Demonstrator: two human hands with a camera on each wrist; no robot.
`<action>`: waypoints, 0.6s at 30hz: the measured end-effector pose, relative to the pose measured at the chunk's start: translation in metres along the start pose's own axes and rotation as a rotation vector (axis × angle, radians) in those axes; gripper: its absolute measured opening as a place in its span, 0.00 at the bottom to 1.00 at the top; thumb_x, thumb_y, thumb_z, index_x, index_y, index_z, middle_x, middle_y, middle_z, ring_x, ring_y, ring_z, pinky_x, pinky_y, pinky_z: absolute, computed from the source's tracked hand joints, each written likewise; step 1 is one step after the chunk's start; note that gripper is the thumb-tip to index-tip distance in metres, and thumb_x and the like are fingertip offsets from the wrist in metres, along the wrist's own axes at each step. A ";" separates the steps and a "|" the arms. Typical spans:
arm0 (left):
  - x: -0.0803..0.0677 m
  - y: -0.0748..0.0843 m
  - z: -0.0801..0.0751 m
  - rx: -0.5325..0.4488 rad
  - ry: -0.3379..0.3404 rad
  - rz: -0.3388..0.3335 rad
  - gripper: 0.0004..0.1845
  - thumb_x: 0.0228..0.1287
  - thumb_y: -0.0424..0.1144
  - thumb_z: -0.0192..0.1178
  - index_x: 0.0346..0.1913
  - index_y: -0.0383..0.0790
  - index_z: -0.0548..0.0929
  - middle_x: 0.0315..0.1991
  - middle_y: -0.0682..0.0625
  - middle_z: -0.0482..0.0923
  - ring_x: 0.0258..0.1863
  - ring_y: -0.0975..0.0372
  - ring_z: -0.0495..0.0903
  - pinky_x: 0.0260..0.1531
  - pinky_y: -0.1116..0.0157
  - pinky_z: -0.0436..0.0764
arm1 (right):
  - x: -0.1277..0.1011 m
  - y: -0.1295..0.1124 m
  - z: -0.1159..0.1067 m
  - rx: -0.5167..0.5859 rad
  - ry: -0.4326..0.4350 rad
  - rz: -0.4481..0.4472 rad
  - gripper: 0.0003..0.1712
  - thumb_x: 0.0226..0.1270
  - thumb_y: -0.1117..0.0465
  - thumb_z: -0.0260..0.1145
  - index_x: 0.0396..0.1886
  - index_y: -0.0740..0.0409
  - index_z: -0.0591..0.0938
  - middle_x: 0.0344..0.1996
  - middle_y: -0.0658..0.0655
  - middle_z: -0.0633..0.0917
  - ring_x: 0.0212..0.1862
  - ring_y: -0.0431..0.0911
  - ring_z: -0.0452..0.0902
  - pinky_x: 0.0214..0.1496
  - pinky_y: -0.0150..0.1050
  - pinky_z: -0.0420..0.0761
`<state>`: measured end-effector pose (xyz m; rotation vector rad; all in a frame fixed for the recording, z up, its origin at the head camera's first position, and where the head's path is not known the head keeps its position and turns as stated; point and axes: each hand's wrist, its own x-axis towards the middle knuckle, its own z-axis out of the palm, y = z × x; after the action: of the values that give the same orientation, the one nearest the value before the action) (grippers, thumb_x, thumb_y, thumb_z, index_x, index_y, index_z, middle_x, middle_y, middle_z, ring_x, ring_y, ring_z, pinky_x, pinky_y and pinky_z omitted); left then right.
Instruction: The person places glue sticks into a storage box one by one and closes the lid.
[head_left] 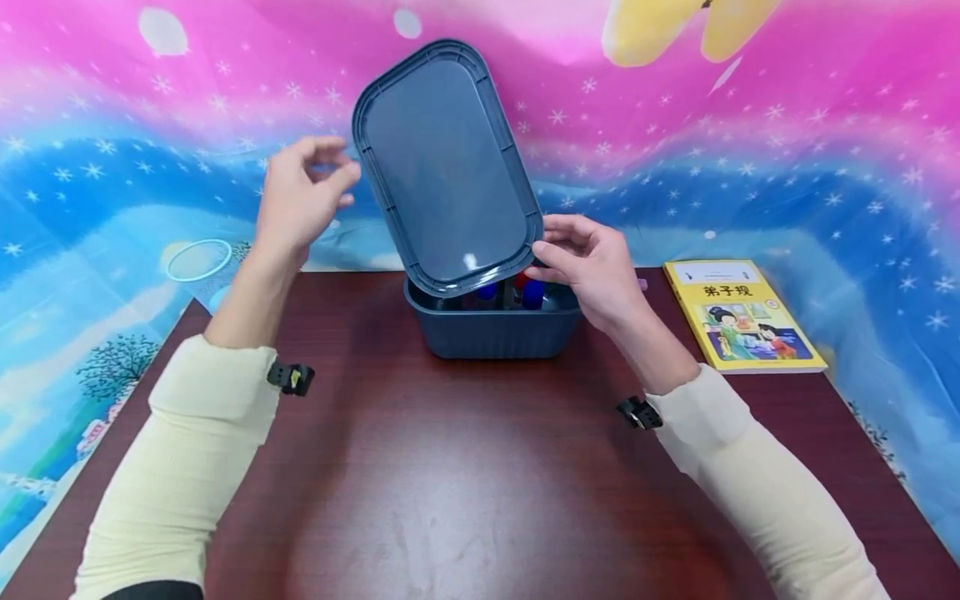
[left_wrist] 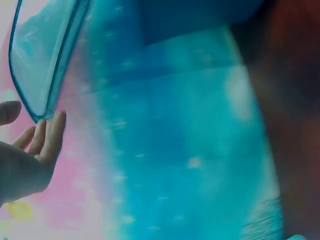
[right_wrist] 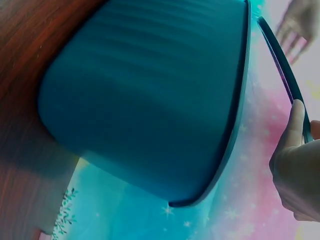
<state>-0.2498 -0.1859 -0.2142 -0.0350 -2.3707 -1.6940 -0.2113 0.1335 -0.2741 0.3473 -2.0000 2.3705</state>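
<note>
A dark blue-grey lid is tilted up over the matching plastic storage box at the back of the table. My right hand pinches the lid's lower right corner between thumb and fingers, and the right wrist view shows the same pinch on the lid's edge. Just left of the lid, my left hand is raised with loosely bent fingers and holds nothing; in the left wrist view its fingertips are right at the lid's corner. Inside the box, blue caps and something red show, partly hidden by the lid.
A yellow children's book lies at the right back of the dark wooden table. Behind the left forearm stands a light blue hoop-rimmed item. A printed pink and blue cloth hangs around the table's back and sides.
</note>
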 end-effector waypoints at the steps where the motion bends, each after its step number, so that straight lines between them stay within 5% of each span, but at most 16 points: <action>1: 0.003 0.009 0.001 0.103 0.013 0.032 0.25 0.73 0.45 0.61 0.70 0.45 0.76 0.59 0.48 0.77 0.58 0.59 0.77 0.57 0.62 0.80 | 0.000 0.000 0.000 -0.006 -0.002 -0.013 0.20 0.67 0.74 0.67 0.59 0.70 0.80 0.40 0.59 0.82 0.40 0.46 0.85 0.42 0.42 0.87; 5: 0.011 0.041 0.008 0.415 0.054 0.195 0.30 0.75 0.55 0.53 0.74 0.48 0.71 0.68 0.48 0.72 0.65 0.58 0.70 0.64 0.61 0.71 | -0.001 0.000 -0.001 -0.057 -0.029 -0.053 0.19 0.68 0.73 0.68 0.58 0.69 0.81 0.41 0.59 0.83 0.41 0.47 0.85 0.42 0.42 0.87; 9: 0.015 0.065 0.017 0.552 0.099 0.327 0.33 0.76 0.58 0.50 0.78 0.50 0.65 0.71 0.48 0.67 0.67 0.59 0.67 0.67 0.64 0.67 | -0.003 0.000 -0.001 -0.129 -0.040 -0.082 0.20 0.69 0.72 0.67 0.59 0.70 0.80 0.41 0.59 0.83 0.42 0.47 0.84 0.43 0.41 0.87; 18: 0.013 0.076 0.023 0.577 0.084 0.311 0.35 0.75 0.60 0.48 0.80 0.54 0.61 0.71 0.47 0.65 0.68 0.58 0.64 0.68 0.66 0.65 | -0.005 -0.003 -0.003 -0.283 -0.047 -0.189 0.18 0.69 0.71 0.68 0.58 0.68 0.82 0.42 0.60 0.84 0.42 0.50 0.84 0.44 0.39 0.87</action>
<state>-0.2550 -0.1405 -0.1478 -0.2164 -2.5329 -0.8257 -0.2066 0.1378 -0.2724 0.5563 -2.1754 1.9550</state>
